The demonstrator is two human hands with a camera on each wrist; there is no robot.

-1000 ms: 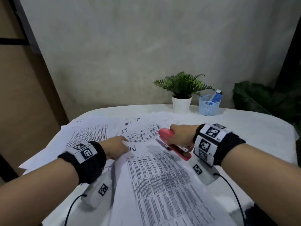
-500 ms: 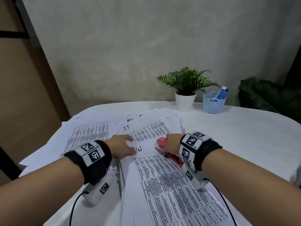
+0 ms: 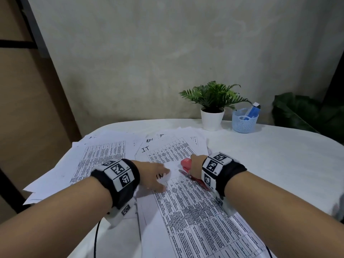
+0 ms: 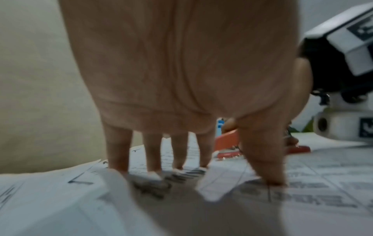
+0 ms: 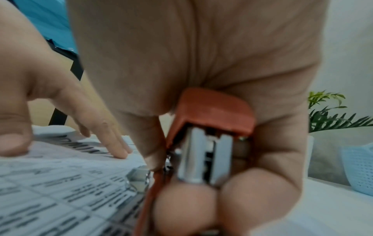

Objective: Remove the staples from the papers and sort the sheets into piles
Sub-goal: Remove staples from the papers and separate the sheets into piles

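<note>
Right hand [image 3: 195, 164] grip: fingers curled tight round the red stapler [image 3: 186, 163], its metal end low on the top edge of the printed sheet [image 3: 195, 211]. Left hand [image 3: 152, 174] grip holds nothing, straight fingers [image 4: 118, 153] pressing that sheet flat. Since a second ago the stapler has come down and in toward the left hand. More papers [image 3: 100, 155] fan out left on the white counter [image 3: 270, 155]. Potted plant [image 3: 213, 105] and blue basket [image 3: 244, 121] behind.

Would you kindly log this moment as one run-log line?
left hand: flat, pressing printed sheet | right hand: gripping red stapler at sheet's top edge | staple: not visible
</note>
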